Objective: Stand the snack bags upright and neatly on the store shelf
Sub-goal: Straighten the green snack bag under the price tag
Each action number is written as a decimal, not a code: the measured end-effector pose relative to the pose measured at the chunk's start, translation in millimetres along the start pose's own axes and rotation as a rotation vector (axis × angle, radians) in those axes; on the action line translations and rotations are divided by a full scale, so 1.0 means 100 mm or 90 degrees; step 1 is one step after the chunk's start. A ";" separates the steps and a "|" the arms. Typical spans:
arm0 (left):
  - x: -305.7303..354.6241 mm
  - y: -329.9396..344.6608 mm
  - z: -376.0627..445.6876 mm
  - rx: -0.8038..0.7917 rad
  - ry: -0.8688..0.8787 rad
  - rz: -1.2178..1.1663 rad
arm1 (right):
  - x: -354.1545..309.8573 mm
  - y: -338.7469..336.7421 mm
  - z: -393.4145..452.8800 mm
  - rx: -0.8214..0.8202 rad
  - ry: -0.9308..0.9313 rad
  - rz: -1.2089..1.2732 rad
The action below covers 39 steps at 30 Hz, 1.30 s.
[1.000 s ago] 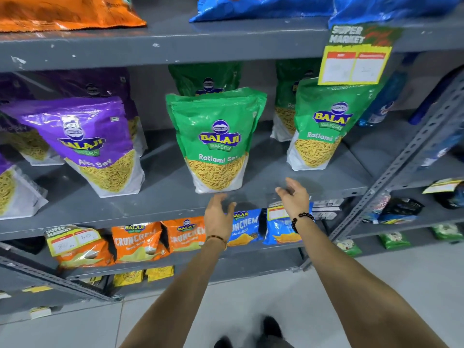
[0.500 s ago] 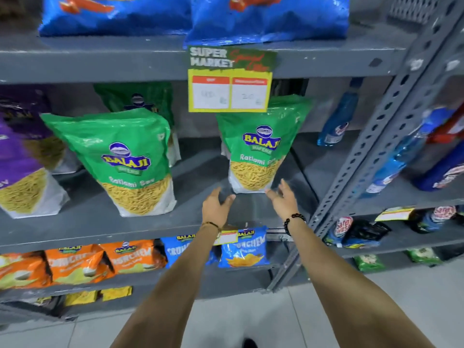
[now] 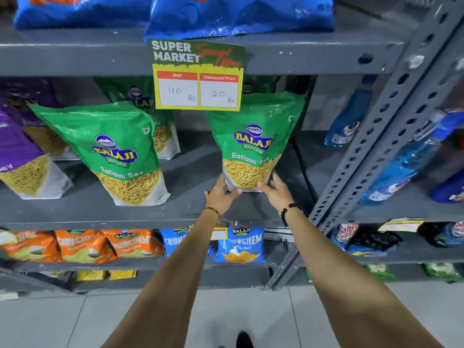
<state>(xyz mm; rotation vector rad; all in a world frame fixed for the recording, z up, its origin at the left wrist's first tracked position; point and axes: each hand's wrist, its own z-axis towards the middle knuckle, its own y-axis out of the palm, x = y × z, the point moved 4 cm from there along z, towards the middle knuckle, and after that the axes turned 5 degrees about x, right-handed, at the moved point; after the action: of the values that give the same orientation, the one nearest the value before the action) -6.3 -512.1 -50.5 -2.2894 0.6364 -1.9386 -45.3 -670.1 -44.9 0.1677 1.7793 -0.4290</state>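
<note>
A green Ratlami Sev bag (image 3: 253, 141) stands upright near the right end of the grey middle shelf (image 3: 200, 204). My left hand (image 3: 221, 194) touches its lower left corner and my right hand (image 3: 273, 189) its lower right corner, fingers wrapped at the base. A second green Ratlami Sev bag (image 3: 118, 151) stands to the left, leaning slightly. Another green bag (image 3: 150, 116) stands behind it, partly hidden by the price card. Purple sev bags (image 3: 17, 156) stand at the far left.
A yellow price card (image 3: 198, 76) hangs from the upper shelf, covering the held bag's top. Blue bags (image 3: 238, 13) lie above. A perforated grey upright (image 3: 381, 136) stands right of the hands, with blue bottles (image 3: 349, 121) beyond. Orange and blue small packets (image 3: 241, 244) fill the lower shelf.
My view shifted right and closer. Both hands moved forward from the shelf's front edge to the base of the right green bag and closed around its lower corners.
</note>
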 end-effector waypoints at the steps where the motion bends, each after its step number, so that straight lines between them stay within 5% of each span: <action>1: -0.06 0.01 0.02 0.000 0.001 -0.014 | -0.01 0.00 -0.02 -0.004 -0.006 0.002; 39: -0.04 -0.11 -0.37 0.048 -0.012 -0.006 | 0.13 -0.02 -0.32 0.052 -0.042 -0.067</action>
<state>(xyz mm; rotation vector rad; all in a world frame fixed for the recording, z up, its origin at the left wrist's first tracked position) -39.6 -493.2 -43.4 -2.2674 0.5418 -1.9091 -78.1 -662.0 -50.8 0.1167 1.7122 -0.5769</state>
